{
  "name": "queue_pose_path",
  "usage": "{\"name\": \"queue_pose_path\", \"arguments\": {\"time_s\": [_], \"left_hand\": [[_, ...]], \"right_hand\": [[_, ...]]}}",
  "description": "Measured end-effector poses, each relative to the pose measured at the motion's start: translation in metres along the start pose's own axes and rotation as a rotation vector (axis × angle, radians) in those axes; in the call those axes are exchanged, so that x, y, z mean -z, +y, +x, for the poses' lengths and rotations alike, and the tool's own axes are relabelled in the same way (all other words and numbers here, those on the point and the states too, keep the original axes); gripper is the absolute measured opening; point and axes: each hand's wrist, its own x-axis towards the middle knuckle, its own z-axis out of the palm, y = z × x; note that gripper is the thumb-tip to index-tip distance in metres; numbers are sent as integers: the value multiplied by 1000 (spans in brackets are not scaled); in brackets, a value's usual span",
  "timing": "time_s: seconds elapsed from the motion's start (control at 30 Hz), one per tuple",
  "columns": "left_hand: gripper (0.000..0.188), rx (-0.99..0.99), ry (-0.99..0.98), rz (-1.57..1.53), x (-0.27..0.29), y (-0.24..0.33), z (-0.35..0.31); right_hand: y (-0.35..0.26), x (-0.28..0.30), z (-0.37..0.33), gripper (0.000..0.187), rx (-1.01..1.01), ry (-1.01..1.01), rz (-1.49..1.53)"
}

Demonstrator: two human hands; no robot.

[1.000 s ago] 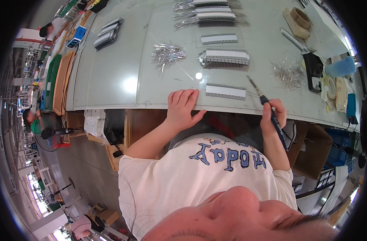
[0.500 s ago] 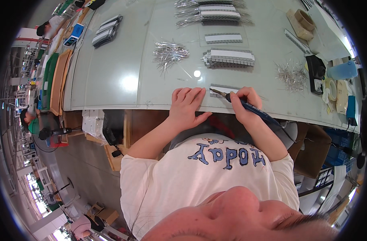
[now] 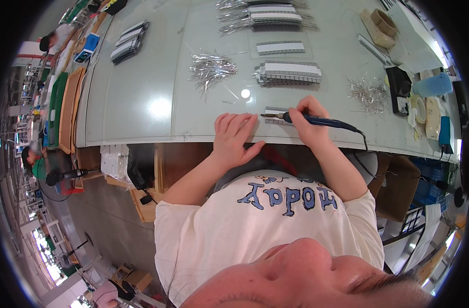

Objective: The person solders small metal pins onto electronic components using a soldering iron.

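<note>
My right hand (image 3: pixel 311 124) is wrapped round a soldering iron (image 3: pixel 324 121) with a dark blue handle and a cord at its back end. Its metal tip points left, at the left end of a grey strip with a white band (image 3: pixel 275 111), which lies near the table's front edge. My left hand (image 3: pixel 234 134) rests on the table with fingers stretched out and thumb apart, its fingertips close beside the iron's tip. Whether a thin wire lies under those fingertips is too small to make out. The right hand and iron cover part of the strip.
Beyond the strip lie a stack of similar strips (image 3: pixel 288 73), a single strip (image 3: pixel 280 47) and strips with wire leads (image 3: pixel 275 16). Loose wire-leaded parts (image 3: pixel 212 71) lie left, more (image 3: pixel 368 94) right. A black holder (image 3: pixel 399 91) and blue cup (image 3: pixel 432 84) stand at right.
The soldering iron has swung to lie flatter, and its tip has moved left to beside my left fingertips. My right hand has shifted slightly left and away from me; the left hand stays nearly in place.
</note>
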Motion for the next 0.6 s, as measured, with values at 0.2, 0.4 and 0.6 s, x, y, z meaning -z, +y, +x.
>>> {"name": "queue_pose_path", "arguments": {"time_s": [0.2, 0.4, 0.6], "left_hand": [[33, -132, 128, -168, -12, -3, -11], [61, -129, -124, -107, -25, 37, 23], [73, -75, -257, 85, -37, 45, 30]], "right_hand": [[13, 15, -14, 18, -4, 208, 98], [35, 81, -9, 11, 134, 679, 119], [61, 120, -17, 15, 217, 799, -53]]}}
